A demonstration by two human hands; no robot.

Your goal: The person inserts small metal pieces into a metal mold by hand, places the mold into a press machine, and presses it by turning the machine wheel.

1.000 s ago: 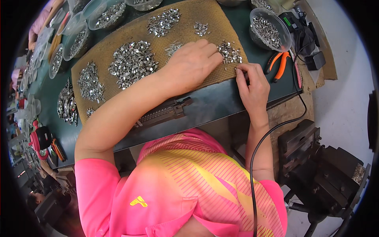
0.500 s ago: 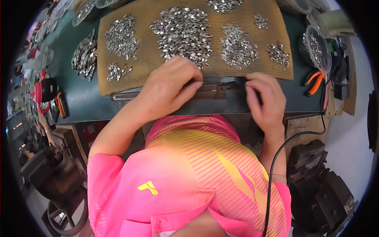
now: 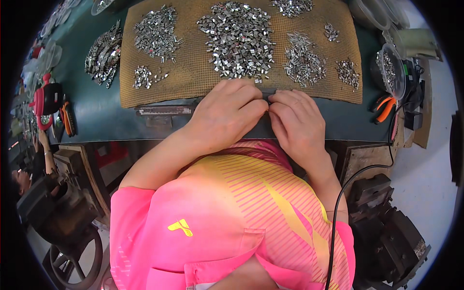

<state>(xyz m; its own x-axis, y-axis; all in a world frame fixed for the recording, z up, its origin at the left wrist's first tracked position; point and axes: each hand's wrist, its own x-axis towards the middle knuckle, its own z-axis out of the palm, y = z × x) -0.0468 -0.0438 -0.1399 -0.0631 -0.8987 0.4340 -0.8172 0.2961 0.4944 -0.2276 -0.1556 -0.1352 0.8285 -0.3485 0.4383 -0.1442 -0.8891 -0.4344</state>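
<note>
My left hand (image 3: pixel 231 115) and my right hand (image 3: pixel 300 121) meet at the front edge of the brown textured mat (image 3: pixel 188 79). The fingers of both are bent into a pinch, their tips nearly touching. Whatever lies between them is hidden; a bit of dark material shows just behind. A long, narrow metal bar fixture (image 3: pixel 165 110) extends left from under my left hand along the table edge. Beyond my fingers spreads a big heap of small shiny metal links (image 3: pixel 238 41). Heaps of thin metal pieces lie at left (image 3: pixel 157 33) and right (image 3: pixel 304 62).
Linked metal strips (image 3: pixel 103 57) lie left of the mat on the green table (image 3: pixel 104 123). Orange-handled pliers (image 3: pixel 385 109) sit at right beside a clear tub of metal parts (image 3: pixel 391 72). More pliers (image 3: pixel 67 120) and a red-and-black tool (image 3: pixel 47 102) are left. A black cable (image 3: pixel 363 167) hangs at right.
My right hand has moved left to meet my left hand, which has shifted slightly right. The dark fixture's right part, visible before, is now covered by my hands. The view has shifted slightly.
</note>
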